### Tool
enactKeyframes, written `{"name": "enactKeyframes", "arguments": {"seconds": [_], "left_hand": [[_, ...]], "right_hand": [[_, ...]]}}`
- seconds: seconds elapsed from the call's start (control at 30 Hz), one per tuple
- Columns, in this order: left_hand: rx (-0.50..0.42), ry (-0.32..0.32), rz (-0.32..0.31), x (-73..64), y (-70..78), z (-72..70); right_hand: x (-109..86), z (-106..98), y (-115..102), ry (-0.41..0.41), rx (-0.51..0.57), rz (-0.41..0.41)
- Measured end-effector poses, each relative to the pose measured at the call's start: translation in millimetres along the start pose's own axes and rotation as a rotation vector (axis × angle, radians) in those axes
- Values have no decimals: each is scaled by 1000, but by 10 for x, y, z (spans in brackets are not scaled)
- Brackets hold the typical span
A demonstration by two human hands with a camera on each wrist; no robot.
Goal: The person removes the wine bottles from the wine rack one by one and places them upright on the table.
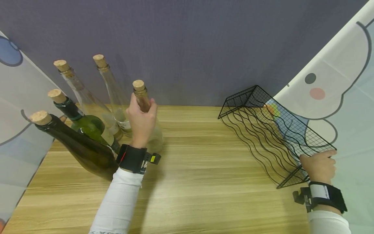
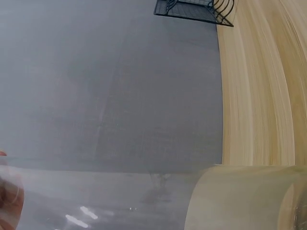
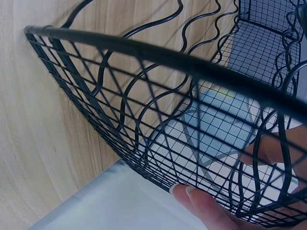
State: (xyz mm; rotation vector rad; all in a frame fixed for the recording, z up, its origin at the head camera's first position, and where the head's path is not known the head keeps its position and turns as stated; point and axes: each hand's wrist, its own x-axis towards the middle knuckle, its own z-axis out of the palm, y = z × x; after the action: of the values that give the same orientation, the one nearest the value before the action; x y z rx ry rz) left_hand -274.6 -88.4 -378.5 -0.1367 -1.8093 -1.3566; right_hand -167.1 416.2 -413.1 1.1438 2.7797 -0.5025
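In the head view my left hand (image 1: 142, 125) grips the neck of a clear corked glass bottle (image 1: 156, 143), which stands upright on the table. Its transparent body (image 2: 120, 199) fills the bottom of the left wrist view. To the right, my right hand (image 1: 319, 167) holds the near corner of a black wire bottle rack (image 1: 296, 117) with wavy bars and mesh ends. Close up in the right wrist view, fingertips (image 3: 208, 206) press the outside of the rack's mesh end (image 3: 158, 103), with another finger on the inner side.
Left of the gripped bottle are two more clear corked bottles (image 1: 90, 104) (image 1: 113, 89), a green bottle (image 1: 93, 128) and a dark bottle (image 1: 84, 149). A grey panel (image 1: 187, 52) rises behind the wooden table (image 1: 204, 195). Cartoon-printed cloth (image 1: 344, 71) hangs at both sides.
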Motion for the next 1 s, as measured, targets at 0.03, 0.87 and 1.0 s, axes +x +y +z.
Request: {"name": "enactKeyframes", "arguments": {"seconds": [0.03,0.87,1.0], "left_hand": [[5,5,-1,5,-7,-11],[-25,123,-73,181,-183,-358],[19,181,-92,187,-197,-394]], "right_hand": [[-6,-2,-4,0,0,0],[-75,-12,-23,18,1,-13],[-61,-9,-15,21,-1,-17]]}}
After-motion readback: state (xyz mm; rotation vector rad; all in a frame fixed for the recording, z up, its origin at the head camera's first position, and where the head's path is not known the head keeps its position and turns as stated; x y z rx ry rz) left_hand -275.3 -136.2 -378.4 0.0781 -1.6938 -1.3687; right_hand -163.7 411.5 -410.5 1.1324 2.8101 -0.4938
